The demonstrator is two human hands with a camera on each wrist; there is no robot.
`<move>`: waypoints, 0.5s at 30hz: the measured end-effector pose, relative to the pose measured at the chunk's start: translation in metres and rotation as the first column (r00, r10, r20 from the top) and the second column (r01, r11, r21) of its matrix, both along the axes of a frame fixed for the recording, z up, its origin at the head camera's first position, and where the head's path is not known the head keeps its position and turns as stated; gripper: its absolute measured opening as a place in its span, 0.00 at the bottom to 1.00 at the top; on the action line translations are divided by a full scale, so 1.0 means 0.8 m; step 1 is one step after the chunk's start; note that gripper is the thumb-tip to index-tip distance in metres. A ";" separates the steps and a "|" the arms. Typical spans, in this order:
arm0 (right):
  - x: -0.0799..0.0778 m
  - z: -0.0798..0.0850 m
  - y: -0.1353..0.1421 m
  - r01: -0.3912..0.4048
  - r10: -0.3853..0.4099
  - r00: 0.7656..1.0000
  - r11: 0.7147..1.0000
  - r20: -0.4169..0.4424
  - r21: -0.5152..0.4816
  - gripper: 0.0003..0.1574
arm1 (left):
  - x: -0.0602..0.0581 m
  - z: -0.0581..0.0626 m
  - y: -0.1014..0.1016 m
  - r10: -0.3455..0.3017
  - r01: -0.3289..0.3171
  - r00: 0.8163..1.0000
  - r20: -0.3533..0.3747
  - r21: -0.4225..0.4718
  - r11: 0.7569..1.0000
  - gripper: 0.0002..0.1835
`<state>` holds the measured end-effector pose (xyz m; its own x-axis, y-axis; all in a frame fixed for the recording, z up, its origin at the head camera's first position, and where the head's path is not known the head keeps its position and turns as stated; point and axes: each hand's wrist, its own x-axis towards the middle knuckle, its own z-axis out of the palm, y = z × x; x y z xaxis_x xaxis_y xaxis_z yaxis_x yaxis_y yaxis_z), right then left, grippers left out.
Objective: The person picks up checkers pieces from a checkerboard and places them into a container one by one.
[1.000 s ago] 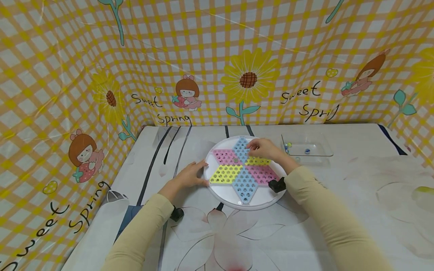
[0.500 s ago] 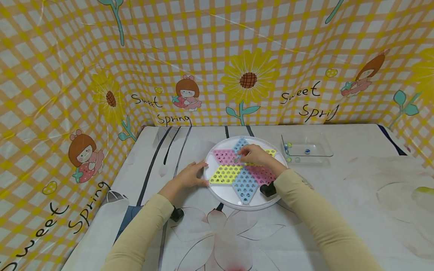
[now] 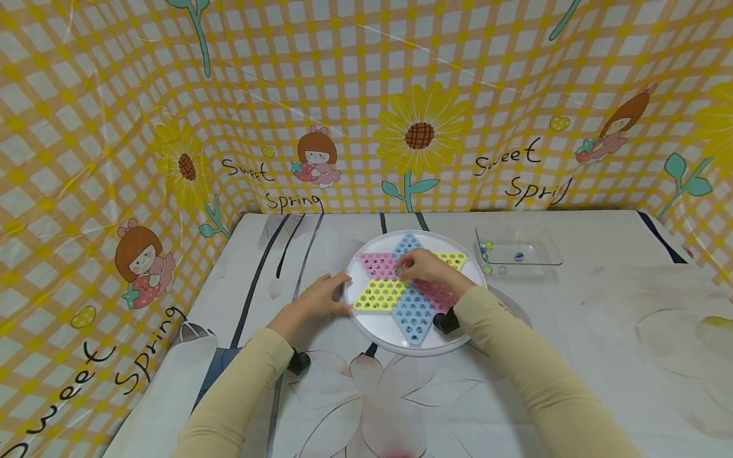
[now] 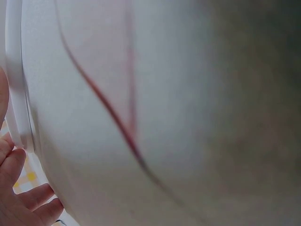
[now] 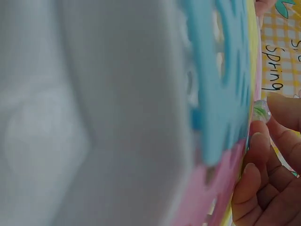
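Observation:
A round white Chinese checkers board (image 3: 372, 334) with a pink, yellow and blue star of holes lies on the table. My right hand (image 3: 425, 265) is over the star, left of its middle. In the right wrist view, the thumb and fingertips of the right hand (image 5: 270, 183) pinch a clear marble (image 5: 261, 111) with a green swirl, low at the board's surface. My left hand (image 3: 321, 296) rests against the board's left rim, thumb and fingers spread apart. The left wrist view shows fingers (image 4: 35, 197) touching the white rim (image 4: 16, 84).
Behind and to the right stands a clear plastic box (image 3: 544, 254) with several marbles (image 3: 487, 247) at its left side and a blue one (image 3: 518, 256) further right. A checked cloth (image 3: 355, 57) hangs behind the table. A blue item (image 3: 217, 372) lies by the left forearm.
My right hand has moved left and a little nearer across the board, from the far blue point to the marble at the pink section. The left hand has stayed at the rim.

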<state>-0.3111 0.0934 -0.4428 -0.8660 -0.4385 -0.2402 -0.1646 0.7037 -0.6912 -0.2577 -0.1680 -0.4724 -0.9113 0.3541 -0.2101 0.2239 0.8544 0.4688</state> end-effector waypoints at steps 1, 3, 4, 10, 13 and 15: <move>0.000 0.000 -0.001 -0.004 0.004 1.000 1.000 -0.002 0.005 0.19 | 0.000 0.000 0.000 -0.001 0.001 1.000 -0.001 0.002 1.000 0.43; 0.000 0.000 -0.002 -0.018 0.019 1.000 1.000 -0.009 0.017 0.20 | 0.001 0.001 0.000 -0.003 0.003 1.000 -0.003 0.006 1.000 0.43; 0.000 -0.001 -0.002 -0.026 0.026 1.000 0.999 -0.013 0.023 0.20 | 0.001 0.001 0.000 -0.004 0.004 1.000 -0.003 0.009 1.000 0.43; -0.001 -0.002 -0.003 -0.071 0.072 0.997 0.997 -0.021 0.040 0.11 | 0.002 0.003 0.000 -0.006 0.006 1.000 -0.003 0.007 1.000 0.43; -0.001 -0.001 -0.003 -0.091 0.092 0.995 0.995 -0.030 0.039 0.07 | 0.003 0.003 0.001 -0.004 0.004 1.000 -0.005 0.004 1.000 0.42; 0.000 0.000 -0.003 -0.088 0.089 0.996 0.996 -0.027 0.033 0.07 | 0.003 0.003 0.001 -0.001 0.001 1.000 -0.004 0.004 1.000 0.42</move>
